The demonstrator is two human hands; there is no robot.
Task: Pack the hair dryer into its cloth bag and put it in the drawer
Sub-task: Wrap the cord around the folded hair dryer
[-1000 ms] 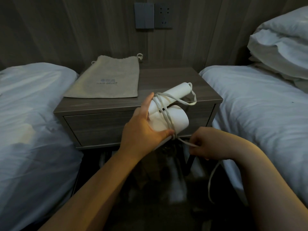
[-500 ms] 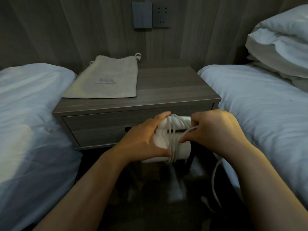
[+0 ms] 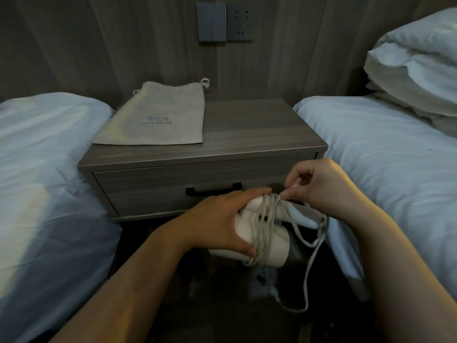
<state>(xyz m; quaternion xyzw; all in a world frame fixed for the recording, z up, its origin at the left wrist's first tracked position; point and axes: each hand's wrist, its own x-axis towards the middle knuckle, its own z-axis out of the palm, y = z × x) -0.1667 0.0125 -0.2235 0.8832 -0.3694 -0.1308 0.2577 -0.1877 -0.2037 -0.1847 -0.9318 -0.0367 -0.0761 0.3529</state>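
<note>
A white hair dryer [image 3: 273, 246] is held in the air in front of the nightstand, its white cord [image 3: 265, 220] wound several times round the body. My left hand [image 3: 217, 219] grips the dryer from the left, thumb underneath. My right hand [image 3: 319, 184] pinches the cord just above the dryer's upper right. A loose length of cord [image 3: 308, 268] hangs down toward the floor. The grey cloth bag [image 3: 158, 117] lies flat on the left of the nightstand top. The drawer [image 3: 148, 191] below is closed, with a black handle [image 3: 214, 190].
The wooden nightstand [image 3: 259, 134] stands between two beds with white bedding: the left bed [image 3: 44, 181] and the right bed [image 3: 395, 157]. Pillows [image 3: 415, 63] are stacked at the far right. A switch and socket plate [image 3: 223, 22] is on the panelled wall.
The dryer has dropped from above the nightstand's front edge to below drawer height. My right hand has carried the cord up and over the body, adding turns.
</note>
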